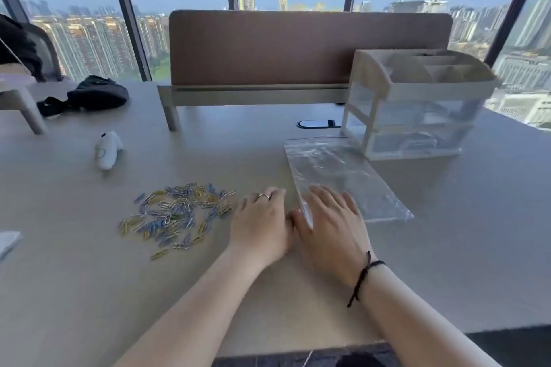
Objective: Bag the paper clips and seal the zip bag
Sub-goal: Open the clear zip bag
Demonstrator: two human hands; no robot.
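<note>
A loose pile of blue, yellow and silver paper clips (pixel 176 214) lies on the grey desk, left of centre. A clear zip bag (pixel 343 176) lies flat to the right, its red zip line at the far end. My left hand (pixel 261 223) rests palm down between the clips and the bag, a ring on one finger, holding nothing. My right hand (pixel 329 219) lies flat with its fingers on the bag's near left corner, thumb at the bag's edge. The two hands touch at the thumbs.
A translucent drawer organiser (pixel 417 104) stands just behind the bag at the right. A brown desk divider (pixel 298 48) runs across the back. A white stapler-like object (pixel 107 150) and a black pouch (pixel 95 94) lie at the left.
</note>
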